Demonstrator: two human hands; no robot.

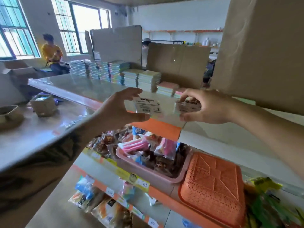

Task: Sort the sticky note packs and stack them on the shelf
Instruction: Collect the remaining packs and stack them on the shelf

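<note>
1. One sticky note pack [146, 106] is held in the air just in front of the shelf [92, 89], label side up, with a barcode visible.
2. A second pack [188, 106] is beside it, to its right, also held above the shelf edge.
3. Stacked packs [115, 71] stand in rows at the back of the shelf, pastel coloured.

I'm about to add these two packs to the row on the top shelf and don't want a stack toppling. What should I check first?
1. Left hand grips its pack: ok.
2. Right hand grips its pack: ok.
3. Pack colours known for sorting: cannot tell, label sides face the camera.
4. Low pink stack has room on top: ok.
5. Stacks standing straight: ok.
6. Top shelf has free space in front: ok.
</note>
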